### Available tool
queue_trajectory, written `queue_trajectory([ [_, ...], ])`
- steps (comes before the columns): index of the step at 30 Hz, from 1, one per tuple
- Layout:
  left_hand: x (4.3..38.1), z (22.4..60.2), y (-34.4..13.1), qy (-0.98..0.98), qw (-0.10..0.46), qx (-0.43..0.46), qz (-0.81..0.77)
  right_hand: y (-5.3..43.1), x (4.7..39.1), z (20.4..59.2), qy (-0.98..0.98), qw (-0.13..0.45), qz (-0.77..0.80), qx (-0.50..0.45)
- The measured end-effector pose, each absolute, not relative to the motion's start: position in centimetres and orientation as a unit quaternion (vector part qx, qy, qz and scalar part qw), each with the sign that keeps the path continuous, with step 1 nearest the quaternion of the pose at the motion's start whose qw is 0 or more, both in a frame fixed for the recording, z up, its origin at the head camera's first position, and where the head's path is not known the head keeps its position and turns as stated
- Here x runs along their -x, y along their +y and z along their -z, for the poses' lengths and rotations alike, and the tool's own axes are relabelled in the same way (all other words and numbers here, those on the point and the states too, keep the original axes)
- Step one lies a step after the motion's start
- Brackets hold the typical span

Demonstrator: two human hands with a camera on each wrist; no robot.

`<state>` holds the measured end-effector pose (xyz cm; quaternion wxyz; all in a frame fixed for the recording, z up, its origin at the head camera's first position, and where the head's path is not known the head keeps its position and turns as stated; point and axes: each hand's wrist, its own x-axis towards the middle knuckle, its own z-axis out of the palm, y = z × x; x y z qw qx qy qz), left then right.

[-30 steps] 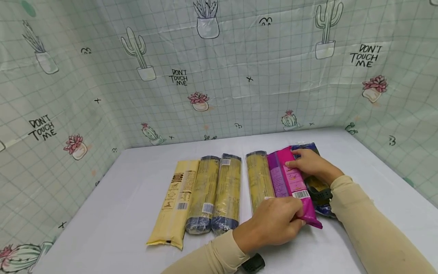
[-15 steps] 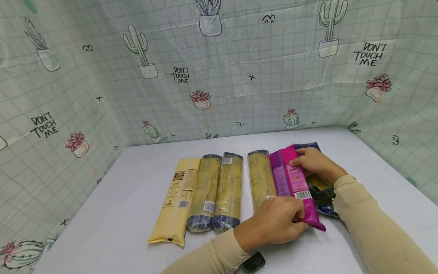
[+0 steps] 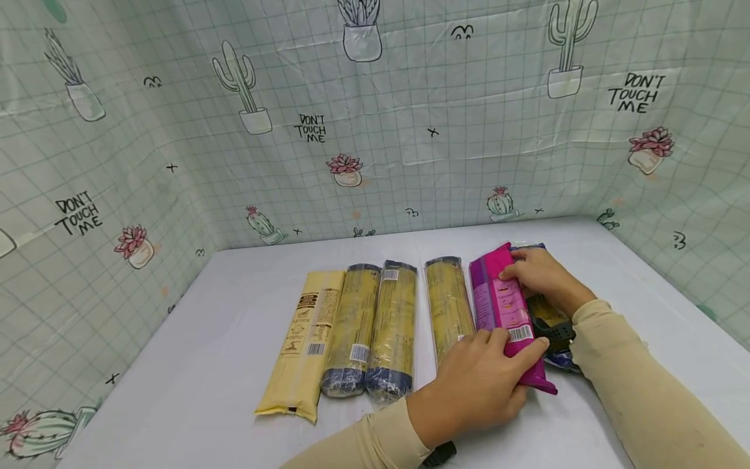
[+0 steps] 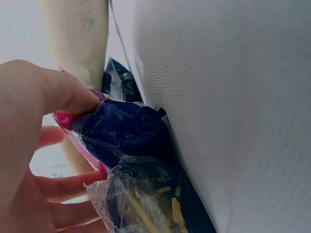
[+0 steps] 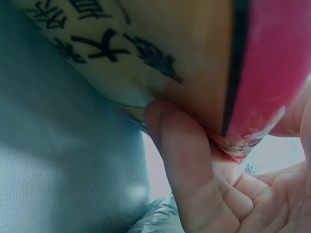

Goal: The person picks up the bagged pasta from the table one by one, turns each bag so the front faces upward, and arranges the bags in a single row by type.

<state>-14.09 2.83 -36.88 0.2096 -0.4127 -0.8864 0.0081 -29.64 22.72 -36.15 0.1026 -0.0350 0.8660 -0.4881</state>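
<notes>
1. White table (image 3: 193,365), printed sheet (image 3: 387,150) behind; pink pack (image 3: 499,303) over its right half.
2. Right hand (image 3: 543,279) pinches the pink pack's right edge, thumb on top; left hand (image 3: 476,383) lies loosely spread at its near end.
3. Supporting both ends should stop sagging.
4. Gold pack (image 3: 448,299) left of pink, dark pack (image 3: 561,360) right.

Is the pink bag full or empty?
Full, it seems: in the right wrist view, the pink bag bulges against the right hand. I can't see inside.
</notes>
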Motion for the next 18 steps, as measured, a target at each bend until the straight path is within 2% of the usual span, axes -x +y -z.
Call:
queue_trajectory([
  [4,14.0,37.1,2.7,-0.881,0.230,0.413,0.001,22.4,29.7,36.1,0.868,0.086,0.487,0.044],
  [12,13.8,37.1,2.8,-0.909,0.187,0.372,-0.028,22.0,29.2,35.5,0.882,0.057,0.464,0.057],
  [18,13.6,37.1,3.0,-0.916,0.209,0.337,-0.060,21.5,28.9,35.0,0.900,0.017,0.430,0.070],
])
